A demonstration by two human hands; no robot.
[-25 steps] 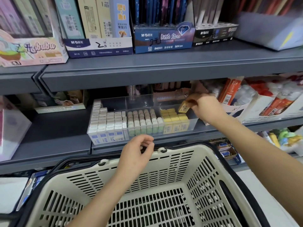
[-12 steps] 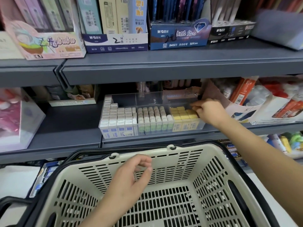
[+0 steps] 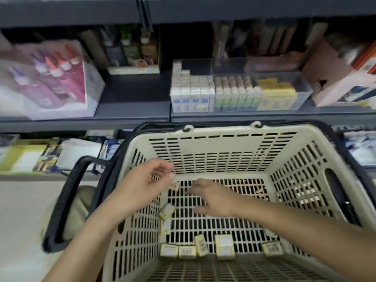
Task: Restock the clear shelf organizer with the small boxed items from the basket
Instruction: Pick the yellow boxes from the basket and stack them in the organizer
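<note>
Deep inside basket (image 3: 221, 130), right hand (image 3: 211, 198)

In the basket (image 3: 221, 151), small boxes (image 3: 224, 246) lie mostly along its near side. Behind the basket, the organizer (image 3: 303, 88) sits on the shelf (image 3: 132, 92), with a carton of bottles (image 3: 89, 88) to its left.

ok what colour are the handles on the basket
Black handles, on a cream slotted basket; the head view shows it best.
</note>
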